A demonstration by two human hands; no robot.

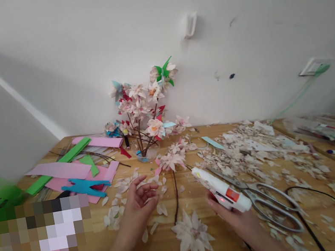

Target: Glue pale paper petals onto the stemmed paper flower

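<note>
My right hand [226, 212] is wrapped round a white hot glue gun [219, 187] with a small red light on its side, its nozzle tilted up and left. My left hand [141, 197] hovers over loose petals, fingers loosely curled and apart, holding nothing. Between my hands a paper flower [171, 159] with a dark stem lies on the wooden table [91, 243]. Nearer to me lies a pale many-petalled flower [193, 235]. Large metal scissors [274, 206] rest right of the glue gun, partly hidden behind it.
Behind stands a clear vase [146, 154] of paper flowers on brown stems. Pink and green paper strips [62, 172] and a blue paper piece [86, 186] lie at the left. A petal heap [242, 147] covers the right. A black cord [332, 196] crosses the right side.
</note>
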